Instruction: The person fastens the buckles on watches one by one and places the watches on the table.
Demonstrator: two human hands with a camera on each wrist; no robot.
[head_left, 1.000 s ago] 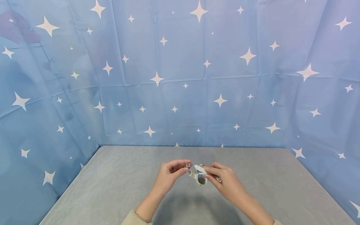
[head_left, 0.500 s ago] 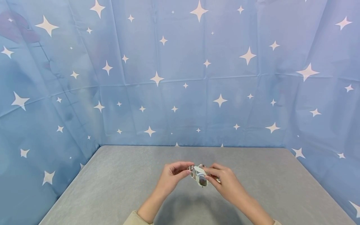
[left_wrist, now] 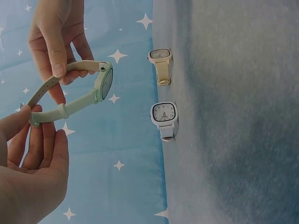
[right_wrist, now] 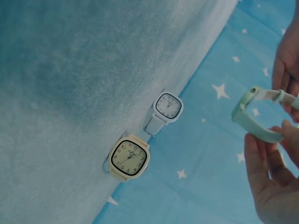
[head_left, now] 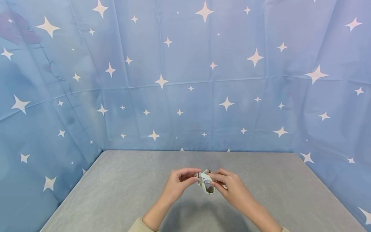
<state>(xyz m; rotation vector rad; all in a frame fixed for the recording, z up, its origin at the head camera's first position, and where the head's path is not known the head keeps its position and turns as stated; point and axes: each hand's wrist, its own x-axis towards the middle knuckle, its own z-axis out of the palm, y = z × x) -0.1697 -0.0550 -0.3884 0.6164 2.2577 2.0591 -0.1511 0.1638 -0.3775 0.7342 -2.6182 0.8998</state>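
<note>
A pale green wristwatch [head_left: 209, 187] is held up above the table between both hands. My left hand [head_left: 175, 185] pinches the strap's buckle end; the small metal buckle is mostly covered by fingers. With thumb and fingers my right hand [head_left: 233, 186] grips the holed strap half, close to the watch case. In the left wrist view the watch strap [left_wrist: 78, 105] forms a loop, its two ends meeting at the left fingertips. Whether the strap tip passes through the buckle, I cannot tell.
A white watch [left_wrist: 163, 114] and a beige watch [right_wrist: 130, 157] lie on the grey table [head_left: 130, 180], seen in both wrist views. Behind the table hangs a blue curtain [head_left: 185, 64] with white stars.
The left hand has moved right, bringing the buckle end up to the strap's tip. The gap between the two ends has closed, while the right hand has hardly moved.
</note>
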